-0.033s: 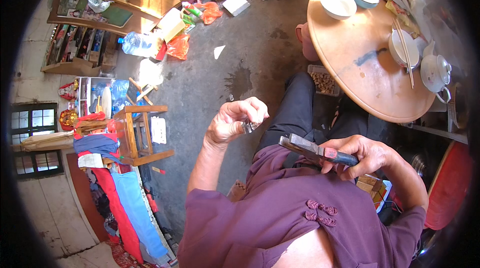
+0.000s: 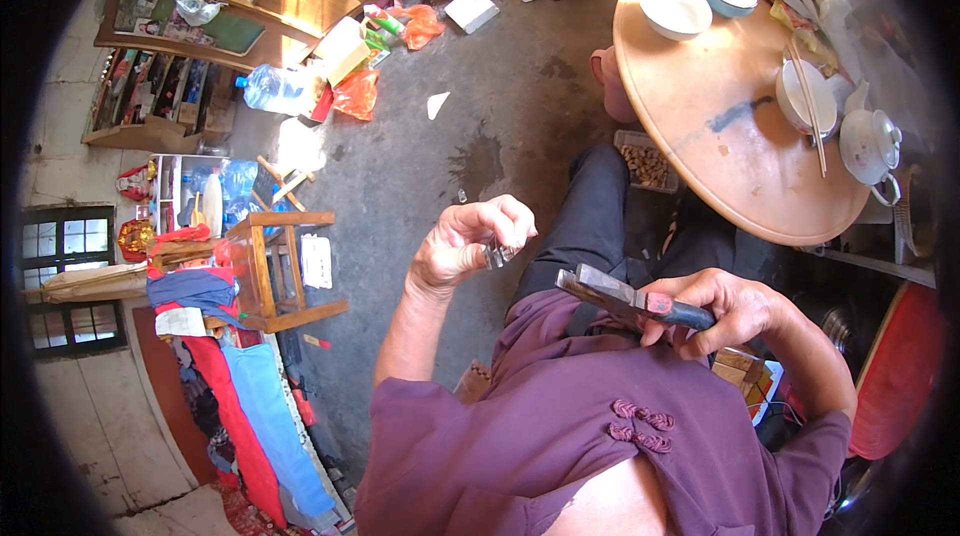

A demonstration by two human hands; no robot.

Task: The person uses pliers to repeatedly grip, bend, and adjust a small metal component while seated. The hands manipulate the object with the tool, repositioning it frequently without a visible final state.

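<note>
My left hand (image 2: 472, 241) is raised in front of my chest. Its fingers are closed on a small shiny metal piece (image 2: 497, 254), whose kind I cannot make out because the fingers hide part of it. My right hand (image 2: 718, 308) is wrapped round the handles of a pair of pliers (image 2: 610, 293) with a dark steel head and black and red grips. The head of the pliers points toward my left hand, apart from the metal piece. The jaws look closed, with nothing seen between them.
At the right stands a round wooden table (image 2: 700, 126) with bowls (image 2: 676, 12), chopsticks (image 2: 808, 106) and a white teapot (image 2: 869, 146). Under its edge sits a box of small tan pieces (image 2: 648, 166). A wooden stool frame (image 2: 290, 271) and piled clothes (image 2: 190, 291) are at the left.
</note>
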